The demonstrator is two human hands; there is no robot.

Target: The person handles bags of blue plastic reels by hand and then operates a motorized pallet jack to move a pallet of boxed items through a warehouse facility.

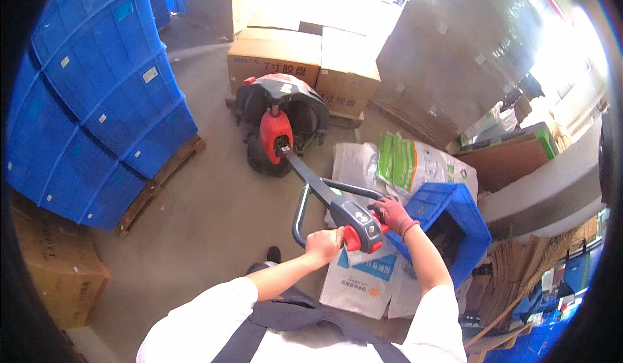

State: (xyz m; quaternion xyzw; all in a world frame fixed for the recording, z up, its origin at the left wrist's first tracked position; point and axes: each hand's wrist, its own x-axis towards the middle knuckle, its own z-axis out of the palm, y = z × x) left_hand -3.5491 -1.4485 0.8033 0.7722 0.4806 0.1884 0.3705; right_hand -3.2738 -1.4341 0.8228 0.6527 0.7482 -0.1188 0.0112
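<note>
On the far left stands a tall stack of blue crates [97, 97]. It sits on a wooden pallet [162, 178] on the grey floor [214, 214]. A brown cardboard box [58, 266] is low down in the left corner.

In the middle is a red and black pallet truck [280, 126]. Its body is close to some brown boxes [302, 61] at the top, which sit low on another pallet. A long dark handle [337, 210] comes from the truck toward the person and ends in a loop with a control head.

The left hand [323, 243] is bare. The arm comes up from the bottom with a white sleeve and bends at the elbow. The hand is curled tight around the left side of the handle loop, by a red knob.

The right hand [392, 215] wears a red glove. Its arm reaches up straight from the lower right. The hand is closed on the right side of the handle head.

Under the handle lie white sacks [363, 278] on the floor. A white and green sack [415, 165] lies behind them. Just right of the gloved hand is a blue crate [457, 217], tilted. Flat brown cardboard [513, 162] leans farther right, and a big wrapped stack of boxes [454, 51] stands at the top right.
</note>
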